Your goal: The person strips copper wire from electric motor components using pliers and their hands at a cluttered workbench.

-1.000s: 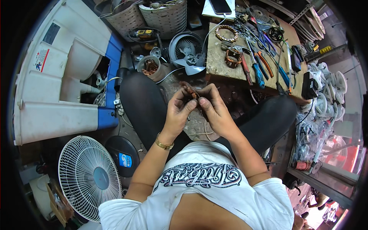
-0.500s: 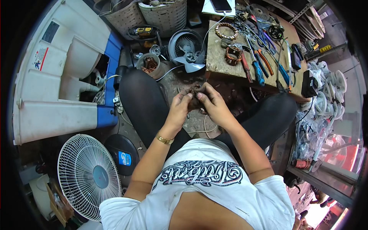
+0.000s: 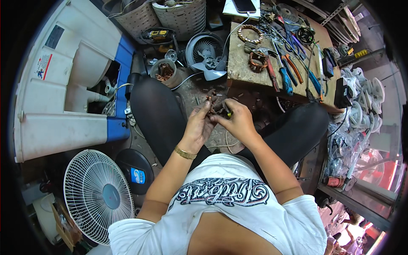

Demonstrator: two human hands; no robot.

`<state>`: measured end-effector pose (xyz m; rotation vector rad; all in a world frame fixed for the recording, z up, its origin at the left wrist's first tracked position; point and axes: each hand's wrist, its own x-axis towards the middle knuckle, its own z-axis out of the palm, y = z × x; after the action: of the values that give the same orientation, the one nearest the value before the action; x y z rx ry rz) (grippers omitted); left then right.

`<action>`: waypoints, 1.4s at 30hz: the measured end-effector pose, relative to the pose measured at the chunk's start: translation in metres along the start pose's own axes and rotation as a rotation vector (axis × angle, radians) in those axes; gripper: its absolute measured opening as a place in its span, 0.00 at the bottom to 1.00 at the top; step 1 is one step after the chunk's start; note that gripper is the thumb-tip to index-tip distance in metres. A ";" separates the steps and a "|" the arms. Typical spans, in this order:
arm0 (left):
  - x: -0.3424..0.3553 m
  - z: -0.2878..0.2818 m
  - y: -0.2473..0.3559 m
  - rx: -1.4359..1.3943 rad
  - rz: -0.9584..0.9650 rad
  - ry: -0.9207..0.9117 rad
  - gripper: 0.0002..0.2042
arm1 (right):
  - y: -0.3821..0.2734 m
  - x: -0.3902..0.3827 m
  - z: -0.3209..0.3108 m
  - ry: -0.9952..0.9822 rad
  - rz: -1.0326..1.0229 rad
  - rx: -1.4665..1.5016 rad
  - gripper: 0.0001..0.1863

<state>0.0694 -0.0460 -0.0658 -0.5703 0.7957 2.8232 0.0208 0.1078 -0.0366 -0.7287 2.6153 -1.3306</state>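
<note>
Barely visible in the right hand (image 3: 238, 120), a black-and-yellow object (image 3: 229, 114).

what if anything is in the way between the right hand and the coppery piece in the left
Nothing visible blocks the right hand from the coppery piece in the left hand. A small yellow item shows at the right hand; whether it touches the piece is unclear.
</note>
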 end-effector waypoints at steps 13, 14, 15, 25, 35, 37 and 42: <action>0.003 0.002 -0.013 0.334 0.182 0.045 0.15 | 0.015 0.003 0.018 0.066 0.288 0.479 0.09; 0.003 0.002 -0.013 0.364 0.195 0.054 0.15 | 0.013 0.002 0.019 0.089 0.287 0.444 0.09; 0.003 0.003 -0.013 0.394 0.208 0.060 0.15 | 0.014 0.002 0.018 0.089 0.265 0.416 0.09; -0.004 0.010 -0.002 0.644 0.224 -0.043 0.17 | 0.026 0.002 0.020 0.071 0.250 0.530 0.08; 0.004 0.004 -0.005 0.661 0.179 0.138 0.15 | 0.033 -0.005 0.005 0.282 0.017 0.042 0.08; 0.008 -0.006 -0.002 0.649 0.147 0.144 0.14 | 0.034 -0.004 0.001 0.263 0.074 0.197 0.07; 0.055 -0.010 0.021 0.163 0.201 0.268 0.14 | 0.052 -0.006 -0.005 0.264 0.212 0.507 0.06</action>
<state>0.0171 -0.0670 -0.0856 -0.9008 1.1801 2.8563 0.0051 0.1404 -0.0753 -0.2059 2.2738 -2.0090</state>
